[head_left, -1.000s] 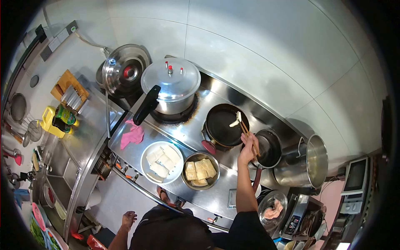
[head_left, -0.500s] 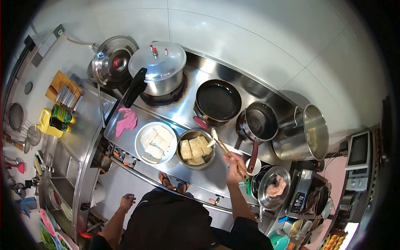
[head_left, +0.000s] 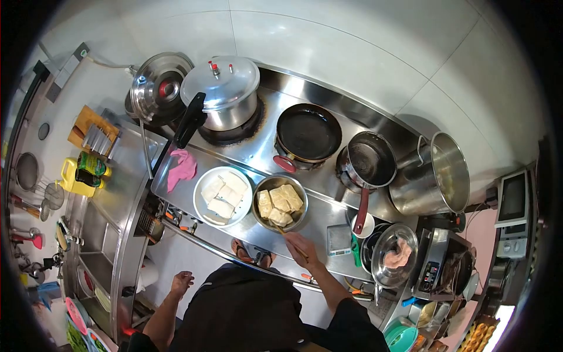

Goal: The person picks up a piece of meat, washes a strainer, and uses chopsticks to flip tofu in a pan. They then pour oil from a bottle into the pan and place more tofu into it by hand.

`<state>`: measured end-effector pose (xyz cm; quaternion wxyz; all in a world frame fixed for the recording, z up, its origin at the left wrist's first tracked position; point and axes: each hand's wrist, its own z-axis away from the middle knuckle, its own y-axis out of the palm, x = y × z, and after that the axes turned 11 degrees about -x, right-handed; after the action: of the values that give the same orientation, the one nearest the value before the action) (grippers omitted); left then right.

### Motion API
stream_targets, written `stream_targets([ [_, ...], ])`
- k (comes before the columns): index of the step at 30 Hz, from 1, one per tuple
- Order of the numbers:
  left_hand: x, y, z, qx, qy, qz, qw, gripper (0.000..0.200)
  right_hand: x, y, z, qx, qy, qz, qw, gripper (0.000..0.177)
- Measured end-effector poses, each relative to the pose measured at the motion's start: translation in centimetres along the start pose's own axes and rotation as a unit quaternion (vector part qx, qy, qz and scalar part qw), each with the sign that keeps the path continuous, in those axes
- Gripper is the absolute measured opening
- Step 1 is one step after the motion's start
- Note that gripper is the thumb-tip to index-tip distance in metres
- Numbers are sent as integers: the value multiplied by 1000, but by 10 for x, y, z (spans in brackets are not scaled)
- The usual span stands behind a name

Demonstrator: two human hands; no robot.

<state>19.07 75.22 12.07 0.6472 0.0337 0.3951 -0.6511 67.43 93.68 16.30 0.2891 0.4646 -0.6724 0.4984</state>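
I am watching a steel desk (head_left: 319, 214) curving under a white tiled wall (head_left: 352, 47). At the far left a yellow bottle (head_left: 75, 176) is standing. Next, a lidded pot (head_left: 161, 88) and a pressure cooker (head_left: 221, 88) are sitting at the back, with a pink cloth (head_left: 183, 167) lying in front of them.

The left hand (head_left: 180, 283) is hanging low beside the body, below the desk edge, its fingers loosely spread and gripping nothing. A white plate (head_left: 197, 208) of pale tofu slices is sitting just beside a steel bowl (head_left: 254, 205) of yellowish pieces near the desk's front. The right hand (head_left: 300, 245) is reaching in from just below that bowl, with its fingers pinching chopsticks (head_left: 282, 230) whose tips are pointing at the bowl's near rim.

Behind them, a black frying pan (head_left: 308, 134), a saucepan (head_left: 368, 159) and a tall stockpot (head_left: 437, 173) are lining up to the right.
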Motion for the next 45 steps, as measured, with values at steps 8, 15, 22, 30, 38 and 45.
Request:
stream_targets([
  [8, 58, 4, -8, 9, -49, 18, 999, 23, 11, -26, -9, -49, 274, -150, 949, 18],
  [15, 31, 18, -3, 19, -28, 33, 999, 23, 10, -38, -35, 23, 198, -20, 980, 22],
  [22, 27, 25, -5, 16, -31, 25, 999, 24, -37, -45, -64, -101, 421, -223, 874, 22],
  [30, 29, 15, 0, -2, -47, 19, 999, 20, -72, -60, -115, 31, 498, -231, 835, 27],
  [38, 48, 16, -1, -1, -44, 51, 998, 21, -74, -55, -132, 66, 476, -227, 847, 29],
  [45, 53, 17, 0, -1, -48, 55, 997, 20, -72, -37, -117, 80, 484, -241, 837, 27],
])
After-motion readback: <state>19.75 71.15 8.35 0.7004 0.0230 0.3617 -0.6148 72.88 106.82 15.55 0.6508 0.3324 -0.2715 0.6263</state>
